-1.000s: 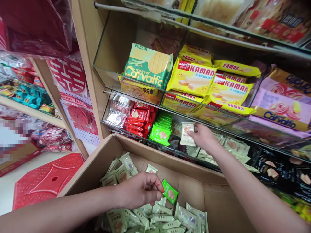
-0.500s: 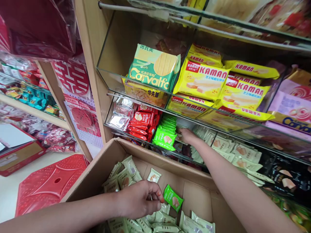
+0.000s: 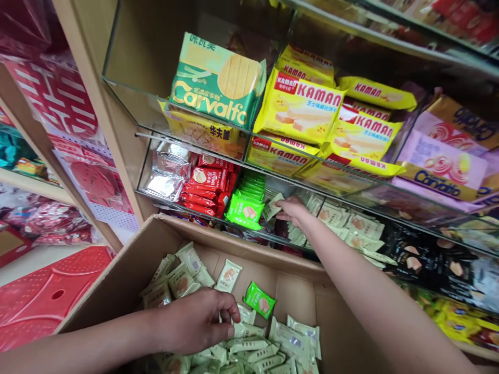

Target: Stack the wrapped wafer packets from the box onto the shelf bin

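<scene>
My right hand (image 3: 293, 210) reaches into the lower glass shelf, its fingers closed on a pale green wafer packet (image 3: 273, 206) beside the bright green packets (image 3: 246, 209). Over the cardboard box (image 3: 300, 267), my left hand (image 3: 202, 318) hangs with curled fingers above a pile of pale green packets (image 3: 249, 347); whether it holds anything is hidden. One bright green packet (image 3: 260, 299) lies in the box, right of the left hand. Another pale packet (image 3: 228, 276) rests near the box's back wall.
Red packets (image 3: 206, 184) and silver ones (image 3: 163, 182) fill the shelf's left end. Above are yellow KAMAN packs (image 3: 298, 106) and a green Carvalfo pack (image 3: 216, 80). Black packets (image 3: 421, 254) lie at right. A red stool (image 3: 58, 291) stands left of the box.
The view has shifted right and closer. A pale packet now shows in my right fingers at the shelf, where none was clearly visible before. My left hand stays over the box.
</scene>
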`<state>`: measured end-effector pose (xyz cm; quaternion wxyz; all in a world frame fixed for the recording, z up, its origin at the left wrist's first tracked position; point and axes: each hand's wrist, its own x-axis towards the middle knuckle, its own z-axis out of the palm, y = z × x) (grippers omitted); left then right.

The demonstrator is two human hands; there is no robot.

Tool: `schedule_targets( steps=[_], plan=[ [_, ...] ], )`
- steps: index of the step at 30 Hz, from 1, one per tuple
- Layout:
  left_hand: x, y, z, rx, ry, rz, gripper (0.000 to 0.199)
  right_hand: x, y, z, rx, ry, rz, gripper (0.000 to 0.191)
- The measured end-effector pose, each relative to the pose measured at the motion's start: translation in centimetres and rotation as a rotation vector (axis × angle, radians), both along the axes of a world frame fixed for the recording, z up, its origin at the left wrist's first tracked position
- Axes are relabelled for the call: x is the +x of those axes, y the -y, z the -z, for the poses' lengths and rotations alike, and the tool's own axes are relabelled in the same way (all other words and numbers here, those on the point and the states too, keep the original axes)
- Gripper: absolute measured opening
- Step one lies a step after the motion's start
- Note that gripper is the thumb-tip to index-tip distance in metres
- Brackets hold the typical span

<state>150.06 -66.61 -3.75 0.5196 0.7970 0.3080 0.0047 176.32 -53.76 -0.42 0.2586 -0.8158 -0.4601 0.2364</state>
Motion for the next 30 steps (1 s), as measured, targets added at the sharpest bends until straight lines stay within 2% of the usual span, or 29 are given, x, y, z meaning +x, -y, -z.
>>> schedule_targets(
  steps=[9,20,25,30],
  plan=[
    [-0.4,-0.1,-0.2,0.078,-0.045,0.023,0.023,0.8,-0.8,0.3,0.062,0.182,-0.01,0.029],
    [-0.5,0.1,-0.4,0.136,-0.079,0.079,0.025,0.3,-1.9,0.4,-0.138,0.457,-0.073,0.021],
    [-0.8,0.1,-0.5,0.174,-0.116,0.101,0.026,-0.1,-2.6,0.2,-0.154,0.546,-0.029,0.029],
    [-0.9,0.0,-0.6,0.229,-0.147,0.168,0.027,-0.4,-2.3,0.2,-0.177,0.574,-0.077,0.029]
  ],
)
